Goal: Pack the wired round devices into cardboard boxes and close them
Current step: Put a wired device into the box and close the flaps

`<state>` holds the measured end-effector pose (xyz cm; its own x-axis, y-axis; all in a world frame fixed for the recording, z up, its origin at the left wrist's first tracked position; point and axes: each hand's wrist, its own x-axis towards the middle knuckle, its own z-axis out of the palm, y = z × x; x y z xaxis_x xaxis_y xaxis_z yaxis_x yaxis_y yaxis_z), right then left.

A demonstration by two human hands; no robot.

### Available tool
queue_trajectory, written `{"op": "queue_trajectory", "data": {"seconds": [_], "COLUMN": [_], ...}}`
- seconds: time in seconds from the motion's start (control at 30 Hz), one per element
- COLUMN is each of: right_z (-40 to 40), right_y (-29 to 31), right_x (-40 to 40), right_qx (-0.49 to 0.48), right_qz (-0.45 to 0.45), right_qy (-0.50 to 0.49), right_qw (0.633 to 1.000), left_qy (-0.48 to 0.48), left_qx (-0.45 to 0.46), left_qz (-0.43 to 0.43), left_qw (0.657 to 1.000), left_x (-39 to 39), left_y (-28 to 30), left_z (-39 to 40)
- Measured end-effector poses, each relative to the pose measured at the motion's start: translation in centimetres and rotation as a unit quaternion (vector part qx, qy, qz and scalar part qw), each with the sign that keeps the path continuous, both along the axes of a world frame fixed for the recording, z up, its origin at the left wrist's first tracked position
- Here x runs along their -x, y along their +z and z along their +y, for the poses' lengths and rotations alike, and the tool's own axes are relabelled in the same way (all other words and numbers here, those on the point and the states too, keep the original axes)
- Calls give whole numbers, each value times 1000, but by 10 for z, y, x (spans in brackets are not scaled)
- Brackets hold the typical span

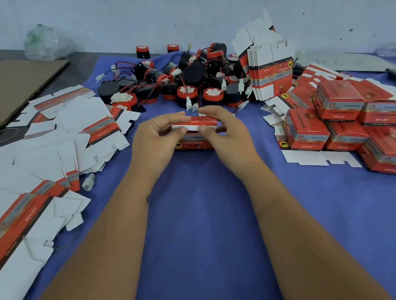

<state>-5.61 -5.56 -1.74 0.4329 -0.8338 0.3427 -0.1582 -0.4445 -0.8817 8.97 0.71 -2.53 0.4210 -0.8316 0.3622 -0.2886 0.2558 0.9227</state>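
Gripping one red cardboard box (195, 142) at the centre of the blue-covered worktop (199, 222), both hands work at its top. Left hand (153, 139) curls its fingers round the box's left end; right hand (219, 133) does the same at the right end, thumb on the white tuck flap (185, 127), which stands partly folded over the opening. Box contents are hidden by flap and fingers. Front panel print is partly legible: "12v reversing horn", with a yellow roundel bearing a dark animal figure at its left.

Behind the box lies a heap of wired round devices (185, 78), black bodies with red rims, red and black leads, white plug connectors. A bundle of flat box blanks (272, 75) stands upright at the heap's right edge, "ST" printed low on the front one. To the right, closed red boxes (339, 121) are piled together; several show "QTY: 1 PC". To the left, unfolded blanks (47, 150) lie scattered, white side up, same "QTY: 1 PC" line visible. One loose white connector (88, 182) lies near them.
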Motion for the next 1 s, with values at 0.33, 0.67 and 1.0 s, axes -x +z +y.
{"op": "queue_trajectory", "data": {"seconds": [0.33,0.67,1.0], "right_z": [-4,-3,-3], "right_y": [-3,3,1], "right_x": [-2,-3,-7], "right_qx": [-30,-126,-92], "right_qz": [-14,-115,-87], "right_qy": [-11,-12,-48], "right_qw": [999,985,991], "left_qy": [-10,17,18], "left_qx": [-1,-31,-79], "left_qz": [-3,-109,-88], "left_qw": [1000,993,993], "left_x": [0,-1,1], "left_y": [1,-2,0], "left_z": [1,1,2]}}
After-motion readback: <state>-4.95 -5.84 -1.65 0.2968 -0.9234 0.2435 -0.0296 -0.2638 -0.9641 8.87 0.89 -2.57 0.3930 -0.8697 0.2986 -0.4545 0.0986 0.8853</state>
